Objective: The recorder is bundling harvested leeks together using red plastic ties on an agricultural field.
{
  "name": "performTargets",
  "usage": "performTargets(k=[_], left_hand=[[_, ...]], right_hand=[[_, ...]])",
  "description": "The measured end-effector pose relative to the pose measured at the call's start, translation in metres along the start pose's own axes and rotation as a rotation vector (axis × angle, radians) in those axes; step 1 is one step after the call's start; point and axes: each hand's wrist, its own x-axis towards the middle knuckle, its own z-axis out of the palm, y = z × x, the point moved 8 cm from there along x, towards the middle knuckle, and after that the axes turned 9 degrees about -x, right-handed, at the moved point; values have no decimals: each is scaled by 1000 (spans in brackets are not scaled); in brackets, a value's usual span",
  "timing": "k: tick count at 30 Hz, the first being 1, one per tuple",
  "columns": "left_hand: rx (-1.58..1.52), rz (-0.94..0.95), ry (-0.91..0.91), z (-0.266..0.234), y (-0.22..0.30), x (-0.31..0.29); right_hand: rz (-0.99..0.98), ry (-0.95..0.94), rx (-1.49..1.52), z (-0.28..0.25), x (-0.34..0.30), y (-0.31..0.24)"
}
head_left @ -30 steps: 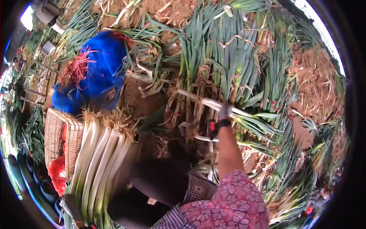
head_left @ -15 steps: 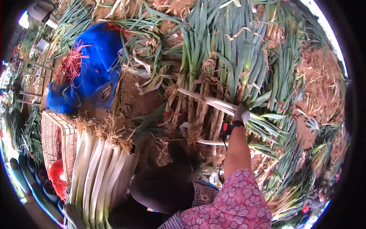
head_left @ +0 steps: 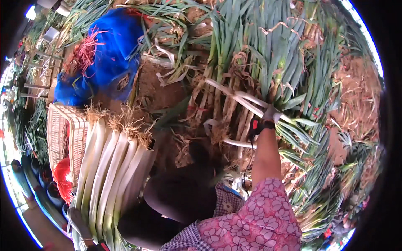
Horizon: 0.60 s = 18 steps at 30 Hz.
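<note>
My right hand, in a grey glove, closes round a few long green onions that lie slantwise across a row of others. Their white ends point left and their green leaves spread to the right. At the lower left, my left hand, in a dark glove, lies along the side of a thick bundle of white-stemmed green onions with the roots up. It seems to clasp the bundle; its fingers show only in part. A single loose stalk lies below my right wrist.
A wicker basket with red string stands left of the bundle. Behind it are a blue sheet and pinkish ties. Rows of green onions cover the ground ahead and right. A dark rounded shape sits before me.
The whole view has shifted, so things sit slightly higher and more to the right. My right hand keeps its hold on the stalks. The left wrist's strap now shows at the lower edge.
</note>
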Motion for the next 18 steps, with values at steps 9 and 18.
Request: performTargets(k=[9,18], left_hand=[[252,104,31,-21,42,-3],[243,43,54,14,44,-31]], right_hand=[[174,-266,617,35,-93,26],[205,-450,715,83,70,14]])
